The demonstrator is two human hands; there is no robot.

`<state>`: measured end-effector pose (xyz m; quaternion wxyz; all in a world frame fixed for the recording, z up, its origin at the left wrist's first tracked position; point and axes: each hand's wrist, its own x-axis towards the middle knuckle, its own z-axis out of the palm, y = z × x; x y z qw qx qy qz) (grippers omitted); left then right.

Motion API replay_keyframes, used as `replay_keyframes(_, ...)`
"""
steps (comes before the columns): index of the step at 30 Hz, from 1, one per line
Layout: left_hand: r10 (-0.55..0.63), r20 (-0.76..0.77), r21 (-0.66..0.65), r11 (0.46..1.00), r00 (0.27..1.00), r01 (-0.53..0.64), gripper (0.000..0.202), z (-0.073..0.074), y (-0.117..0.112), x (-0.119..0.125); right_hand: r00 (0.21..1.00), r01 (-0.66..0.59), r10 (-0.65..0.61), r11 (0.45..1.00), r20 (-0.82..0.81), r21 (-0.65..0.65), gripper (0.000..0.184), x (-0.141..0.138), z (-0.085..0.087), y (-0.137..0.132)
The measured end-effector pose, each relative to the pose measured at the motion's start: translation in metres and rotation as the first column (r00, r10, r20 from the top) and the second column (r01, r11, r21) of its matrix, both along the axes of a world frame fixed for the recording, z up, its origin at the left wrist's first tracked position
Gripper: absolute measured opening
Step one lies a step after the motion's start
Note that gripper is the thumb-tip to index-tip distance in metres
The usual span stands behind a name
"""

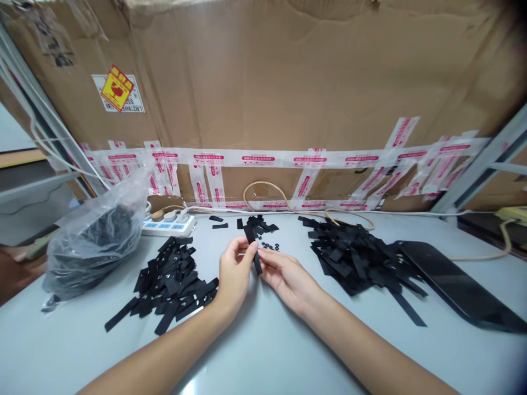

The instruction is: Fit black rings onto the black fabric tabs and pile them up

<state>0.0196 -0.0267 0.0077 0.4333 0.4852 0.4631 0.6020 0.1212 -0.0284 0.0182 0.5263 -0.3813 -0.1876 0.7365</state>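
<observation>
Pinched in a fingertip grip between the left hand (pixel 233 272) and right hand (pixel 289 278) just above the surface (pixel 263 345), the black strip (pixel 257 266) looks light, thin and floppy, best held near its ends.

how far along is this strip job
Likely done: the left pile, whose strips show small pale marks. In hand: one black strip, pinched by left hand and right hand, loose black rings just beyond. Left: the plain right pile, about as big, maybe the bag too.
</observation>
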Motion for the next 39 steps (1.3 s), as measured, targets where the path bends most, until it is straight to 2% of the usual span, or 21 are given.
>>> replay_keyframes(5,0.014,-0.098,0.027,1.000,0.995,-0.012,0.014,-0.001,0.002,-0.002,0.997,-0.022,0.019,0.999,0.080,0.043,0.011,0.002,0.002,0.001)
replay_keyframes(10,-0.051,-0.047,0.004,0.999,0.998,0.051,0.017,-0.003,0.003,-0.002,0.960,-0.069,0.040,0.993,0.278,0.093,0.013,0.010,0.002,0.007)
replay_keyframes(15,-0.159,0.038,-0.091,0.983,0.987,0.162,0.020,-0.002,0.007,-0.003,0.835,-0.147,-0.012,0.959,0.550,0.244,0.016,0.022,0.003,0.014)
replay_keyframes(21,-0.269,0.055,-0.189,0.943,0.962,0.275,0.020,0.000,0.013,-0.008,0.718,-0.265,-0.045,0.905,0.694,0.333,0.014,0.034,0.007,0.020)
replay_keyframes(27,-0.340,-0.033,-0.209,0.922,0.940,0.326,0.014,0.002,0.016,-0.012,0.632,-0.320,-0.056,0.890,0.773,0.325,0.012,0.040,0.004,0.026)
replay_keyframes(31,-0.345,-0.076,-0.221,0.921,0.936,0.322,0.009,0.004,0.016,-0.013,0.589,-0.356,-0.067,0.873,0.806,0.333,0.012,0.041,0.002,0.027)
replay_keyframes(39,-0.267,-0.104,-0.237,0.942,0.958,0.237,0.010,0.004,0.019,-0.013,0.598,-0.380,-0.110,0.833,0.794,0.401,0.014,0.042,0.002,0.027)
